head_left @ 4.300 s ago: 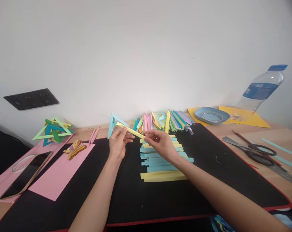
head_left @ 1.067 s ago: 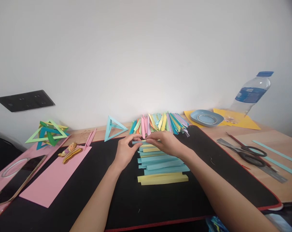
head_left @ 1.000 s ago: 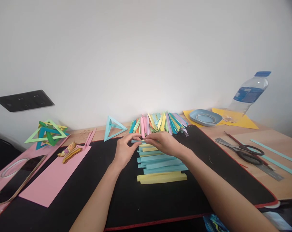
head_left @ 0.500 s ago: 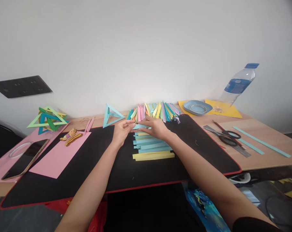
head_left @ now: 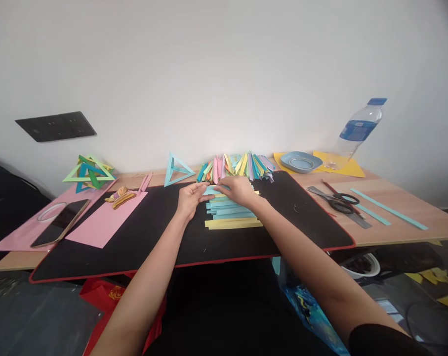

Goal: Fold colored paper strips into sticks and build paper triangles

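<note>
My left hand (head_left: 188,201) and my right hand (head_left: 238,190) meet over the black mat (head_left: 290,217), fingers pinched on the two ends of a light blue paper strip (head_left: 211,190). Part of that strip is hidden by the right fingers. Just below lie several blue paper strips (head_left: 233,211) in a row, with a yellow paper strip (head_left: 233,224) nearest me. Behind my hands, folded strips of many colours (head_left: 242,167) lie in a heap by the wall. To the left of the heap stands a light blue paper triangle frame (head_left: 169,173).
At left are a woven paper star (head_left: 86,173), a phone (head_left: 61,225), a pink sheet (head_left: 105,220) and a small figure (head_left: 120,197). Scissors (head_left: 340,203), a pencil (head_left: 329,187), blue strips (head_left: 390,209), a blue dish (head_left: 301,162) and a bottle (head_left: 359,128) are at right.
The camera view has tilted, so the table appears higher and slightly narrower. Both hands stay together on the blue strip, with only small finger movements.
</note>
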Demonstrator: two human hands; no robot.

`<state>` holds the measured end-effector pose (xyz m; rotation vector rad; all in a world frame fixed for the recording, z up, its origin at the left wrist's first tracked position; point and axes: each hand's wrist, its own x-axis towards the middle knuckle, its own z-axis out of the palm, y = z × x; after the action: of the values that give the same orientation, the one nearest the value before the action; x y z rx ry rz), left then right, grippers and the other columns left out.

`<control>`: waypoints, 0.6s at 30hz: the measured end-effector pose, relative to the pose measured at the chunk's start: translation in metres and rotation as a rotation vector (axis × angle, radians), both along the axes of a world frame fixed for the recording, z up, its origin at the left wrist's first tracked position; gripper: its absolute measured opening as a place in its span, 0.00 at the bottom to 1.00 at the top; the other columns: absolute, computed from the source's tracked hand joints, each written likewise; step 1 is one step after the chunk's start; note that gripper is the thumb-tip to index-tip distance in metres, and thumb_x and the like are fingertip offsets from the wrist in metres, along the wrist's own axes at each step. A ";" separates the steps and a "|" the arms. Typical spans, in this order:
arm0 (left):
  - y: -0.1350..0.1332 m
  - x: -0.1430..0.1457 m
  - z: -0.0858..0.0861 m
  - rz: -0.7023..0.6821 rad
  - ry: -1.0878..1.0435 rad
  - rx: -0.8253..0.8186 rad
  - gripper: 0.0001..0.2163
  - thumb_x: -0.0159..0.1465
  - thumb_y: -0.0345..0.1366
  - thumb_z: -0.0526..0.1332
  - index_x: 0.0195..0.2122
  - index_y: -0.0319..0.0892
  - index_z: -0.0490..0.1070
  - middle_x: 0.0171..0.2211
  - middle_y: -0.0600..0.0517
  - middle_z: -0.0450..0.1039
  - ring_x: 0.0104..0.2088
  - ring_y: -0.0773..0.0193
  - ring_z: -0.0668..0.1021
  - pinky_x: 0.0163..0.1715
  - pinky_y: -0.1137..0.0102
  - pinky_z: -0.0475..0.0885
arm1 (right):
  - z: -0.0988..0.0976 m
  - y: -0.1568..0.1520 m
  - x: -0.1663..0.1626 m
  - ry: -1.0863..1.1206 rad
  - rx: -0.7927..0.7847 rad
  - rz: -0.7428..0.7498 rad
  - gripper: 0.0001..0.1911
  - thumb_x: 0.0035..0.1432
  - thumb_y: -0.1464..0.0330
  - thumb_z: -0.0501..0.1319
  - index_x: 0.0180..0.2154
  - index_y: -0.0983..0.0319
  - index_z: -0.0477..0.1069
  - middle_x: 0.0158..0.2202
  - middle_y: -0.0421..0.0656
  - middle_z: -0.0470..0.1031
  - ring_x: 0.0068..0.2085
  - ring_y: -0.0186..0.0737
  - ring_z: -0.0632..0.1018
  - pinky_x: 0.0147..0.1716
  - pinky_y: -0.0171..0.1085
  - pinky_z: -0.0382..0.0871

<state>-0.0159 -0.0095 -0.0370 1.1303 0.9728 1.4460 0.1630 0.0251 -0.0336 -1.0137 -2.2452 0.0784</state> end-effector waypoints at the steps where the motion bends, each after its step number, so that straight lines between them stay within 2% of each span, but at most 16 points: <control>1: 0.000 -0.001 -0.003 0.011 0.001 0.008 0.16 0.46 0.39 0.72 0.33 0.33 0.77 0.35 0.47 0.78 0.29 0.56 0.81 0.41 0.51 0.77 | -0.003 0.000 0.003 0.003 -0.012 -0.009 0.17 0.61 0.58 0.56 0.30 0.62 0.75 0.27 0.43 0.77 0.29 0.37 0.74 0.27 0.32 0.55; 8: 0.000 -0.007 -0.005 0.028 -0.014 0.015 0.17 0.47 0.40 0.72 0.33 0.33 0.76 0.32 0.48 0.78 0.28 0.56 0.81 0.41 0.52 0.77 | -0.006 0.001 0.027 0.260 -0.182 -0.061 0.27 0.54 0.47 0.56 0.23 0.64 0.72 0.18 0.40 0.70 0.21 0.31 0.66 0.23 0.31 0.53; 12: -0.004 -0.006 -0.002 -0.033 -0.039 -0.025 0.16 0.49 0.41 0.71 0.32 0.33 0.76 0.32 0.46 0.78 0.30 0.53 0.81 0.40 0.51 0.77 | -0.003 0.000 0.031 0.325 -0.251 -0.077 0.27 0.52 0.46 0.57 0.22 0.64 0.70 0.16 0.39 0.69 0.20 0.30 0.62 0.22 0.31 0.53; 15: -0.007 -0.004 0.001 -0.104 -0.068 -0.057 0.15 0.51 0.40 0.70 0.34 0.33 0.75 0.36 0.42 0.78 0.35 0.50 0.81 0.44 0.51 0.75 | -0.005 0.001 0.030 0.300 -0.217 -0.068 0.27 0.54 0.47 0.56 0.22 0.64 0.71 0.17 0.39 0.69 0.20 0.31 0.63 0.22 0.31 0.54; 18: -0.010 -0.002 0.002 -0.175 -0.109 -0.109 0.14 0.55 0.40 0.67 0.35 0.32 0.73 0.34 0.41 0.78 0.39 0.47 0.80 0.46 0.50 0.73 | -0.010 0.001 0.027 0.260 -0.123 -0.058 0.23 0.58 0.51 0.55 0.25 0.63 0.72 0.22 0.41 0.73 0.24 0.33 0.68 0.25 0.32 0.57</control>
<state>-0.0182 -0.0192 -0.0349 1.0206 0.8446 1.2844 0.1902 0.0265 -0.0435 -1.0668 -1.9931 0.3089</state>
